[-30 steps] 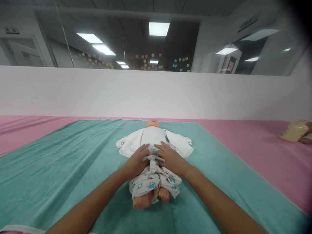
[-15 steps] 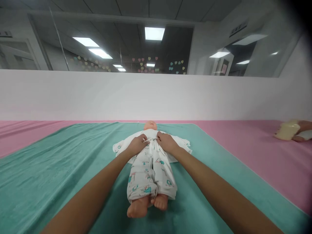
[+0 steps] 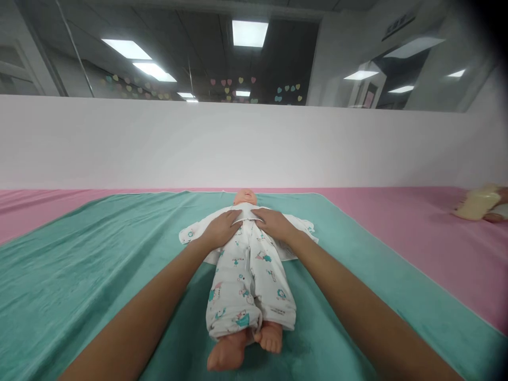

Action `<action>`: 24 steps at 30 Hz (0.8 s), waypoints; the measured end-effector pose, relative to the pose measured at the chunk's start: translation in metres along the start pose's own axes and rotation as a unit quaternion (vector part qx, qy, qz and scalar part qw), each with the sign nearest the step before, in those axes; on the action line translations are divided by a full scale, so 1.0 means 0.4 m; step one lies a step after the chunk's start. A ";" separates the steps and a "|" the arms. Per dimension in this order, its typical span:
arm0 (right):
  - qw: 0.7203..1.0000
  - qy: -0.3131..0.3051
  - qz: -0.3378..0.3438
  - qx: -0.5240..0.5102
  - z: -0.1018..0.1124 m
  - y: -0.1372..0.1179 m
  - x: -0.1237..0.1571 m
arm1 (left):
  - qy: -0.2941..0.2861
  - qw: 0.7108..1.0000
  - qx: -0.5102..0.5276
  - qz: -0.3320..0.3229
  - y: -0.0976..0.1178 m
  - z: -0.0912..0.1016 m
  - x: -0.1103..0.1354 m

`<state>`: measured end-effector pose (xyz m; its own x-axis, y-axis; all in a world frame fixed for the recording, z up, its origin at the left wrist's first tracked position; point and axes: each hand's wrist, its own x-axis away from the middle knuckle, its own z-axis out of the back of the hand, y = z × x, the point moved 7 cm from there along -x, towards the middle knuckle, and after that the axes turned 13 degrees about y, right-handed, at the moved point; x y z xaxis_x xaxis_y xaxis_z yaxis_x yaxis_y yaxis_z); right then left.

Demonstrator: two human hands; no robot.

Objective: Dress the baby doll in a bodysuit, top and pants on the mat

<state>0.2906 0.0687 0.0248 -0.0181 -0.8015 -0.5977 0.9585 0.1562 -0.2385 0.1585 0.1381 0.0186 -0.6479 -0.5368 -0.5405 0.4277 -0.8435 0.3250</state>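
A baby doll [image 3: 245, 197] lies on its back, head away from me and bare feet toward me. It wears a white top [image 3: 190, 233] with the sleeves spread to both sides and white printed trousers [image 3: 236, 270]. My left hand [image 3: 223, 228] rests on the left of the trousers' waist, fingers stretched out over the cloth. On the opposite side, my right hand [image 3: 274, 224] lies on the waist with its fingers extended inward. A narrow strip of white cloth shows between the fingertips. My palms hide the sides of the waist.
Under the doll spreads a green sheet [image 3: 99, 275] over a pink cover [image 3: 416, 238]. A second doll-like figure with something pale yellow [image 3: 478, 203] lies at the far right, cut off by the frame. Behind stands a white low wall [image 3: 238, 143] with glass above.
Both hands have gone from bent fingers at the trousers' waist to stretched fingers lying on it. The view has tipped slightly downward.
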 end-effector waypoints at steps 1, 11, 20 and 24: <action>1.000 0.000 -0.003 0.004 0.005 0.002 -0.008 | -0.007 1.000 -0.012 -0.003 0.001 0.005 -0.012; 0.995 0.038 -0.096 -0.006 -0.008 0.084 -0.082 | 0.019 0.998 -0.047 0.038 -0.051 -0.006 -0.137; 0.950 0.103 -0.294 -0.022 -0.065 0.185 -0.034 | 0.071 0.983 0.063 0.156 -0.114 -0.033 -0.122; 0.942 0.086 -0.319 -0.056 -0.051 0.170 0.011 | 0.069 0.982 0.063 0.165 -0.121 -0.021 -0.063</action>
<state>0.3497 0.0876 -0.0096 -0.6360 -0.6489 -0.4176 0.7003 -0.2582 -0.6655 0.1594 0.1927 0.0098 -0.3912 -0.7809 -0.4870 0.5137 -0.6243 0.5884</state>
